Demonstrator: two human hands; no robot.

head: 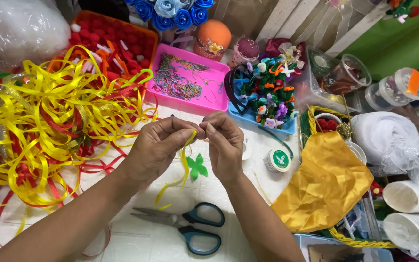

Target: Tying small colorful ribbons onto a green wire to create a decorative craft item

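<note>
both hands meet over the middle of the worktop (136,237), fingertips nearly touching. the left hand (158,145) has its grip closed, thumb and forefinger pinching a thin yellow ribbon strip (184,165); the right hand (225,143) is pinched shut on the same strip's top end. the strip is glossy and narrow, and it curls down from the pinch to trail on the white worktop. just below the hands lies one small green flower cutout (197,167), flat with rounded petals. toward the near edge rests one pair of scissors (190,225), metal blades closed, dark teal handles. along the left edge sprawls a loose heap of yellow and red ribbons (49,116), shiny and tangled. at the far edge sits one pink tray (209,104), square and plastic. right of the hands, a crumpled gold satin cloth (323,184) drapes over a woven yellow basket (360,242).
</note>
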